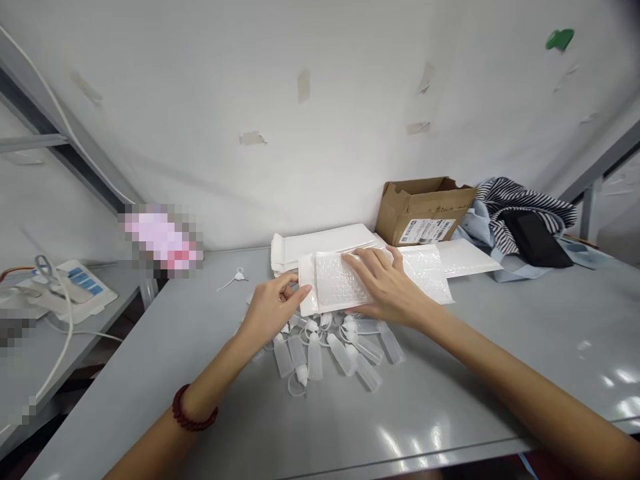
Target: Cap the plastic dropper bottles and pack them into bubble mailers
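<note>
A white bubble mailer (pixel 337 283) is held a little above the grey table, its flap end toward the left. My left hand (pixel 275 303) pinches the edge of the flap between thumb and fingers. Across the mailer's right part lies my right hand (pixel 387 287), fingers on top and thumb below, gripping it. Several small translucent squeeze bottles (pixel 315 357) with white nozzle caps lie in a pile on the table just in front of the mailer, partly hidden by it and my left hand. Behind it rests a stack of white mailers (pixel 325 241).
An open cardboard box (pixel 425 210) stands against the wall at the back right. Beside it are striped cloth (pixel 523 193) and a black pouch (pixel 537 240). A loose white cap (pixel 239 274) lies at the left of the grey table (pixel 200 320). Cables hang at the left.
</note>
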Tool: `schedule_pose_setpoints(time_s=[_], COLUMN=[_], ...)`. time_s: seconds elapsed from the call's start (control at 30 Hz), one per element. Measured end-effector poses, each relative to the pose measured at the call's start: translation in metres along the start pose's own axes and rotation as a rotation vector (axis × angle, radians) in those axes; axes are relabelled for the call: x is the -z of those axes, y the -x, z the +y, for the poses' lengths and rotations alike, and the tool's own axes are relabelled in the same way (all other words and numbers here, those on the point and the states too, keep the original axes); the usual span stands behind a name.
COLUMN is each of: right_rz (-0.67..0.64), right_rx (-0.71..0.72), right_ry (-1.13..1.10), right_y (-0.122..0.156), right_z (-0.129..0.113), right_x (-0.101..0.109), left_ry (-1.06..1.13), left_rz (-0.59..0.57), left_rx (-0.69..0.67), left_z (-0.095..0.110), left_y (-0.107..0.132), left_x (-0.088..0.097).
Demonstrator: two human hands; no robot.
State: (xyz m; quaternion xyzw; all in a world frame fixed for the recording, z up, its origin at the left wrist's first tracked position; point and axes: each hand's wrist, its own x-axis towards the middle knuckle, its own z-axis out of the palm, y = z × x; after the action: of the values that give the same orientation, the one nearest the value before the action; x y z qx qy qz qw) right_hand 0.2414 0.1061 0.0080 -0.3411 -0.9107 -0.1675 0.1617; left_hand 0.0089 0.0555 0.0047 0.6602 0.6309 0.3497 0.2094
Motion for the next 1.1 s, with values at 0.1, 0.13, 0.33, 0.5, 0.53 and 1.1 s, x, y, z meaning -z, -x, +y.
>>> schedule_pose_setpoints(time_s=[0.1,0.13,0.33,0.5,0.53,1.1], right_rz=[0.017,0.019,0.002,0.108,0.137,0.113], right_rx=[0.001,0.002,0.004,0.013,0.018,-0.058], right_ry=[0.012,0.012,0.015,0.009,-0.007,-0.021], right_y=[0.002,0.002,0.001,0.006,0.008,0.020], right_z=[-0.001,-0.001,-0.010,-0.021,-0.024,0.012], right_x=[0.000,0.000,-0.001,0.013,0.016,0.023], left_ry=[0.001,0.005,0.123,0.350,0.417,-0.058], left_rz=[0.066,0.087,0.077,0.016,-0.021,-0.334], left_rx=[-0.013,-0.021,-0.017,0.054,0.083,-0.125], left_z=[0.002,0.003,0.011,0.023,0.025,0.015], left_y=[0.002,0.003,0.007,0.012,0.013,0.011], left_x=[-0.004,-0.004,-0.006,0.000,0.001,0.021])
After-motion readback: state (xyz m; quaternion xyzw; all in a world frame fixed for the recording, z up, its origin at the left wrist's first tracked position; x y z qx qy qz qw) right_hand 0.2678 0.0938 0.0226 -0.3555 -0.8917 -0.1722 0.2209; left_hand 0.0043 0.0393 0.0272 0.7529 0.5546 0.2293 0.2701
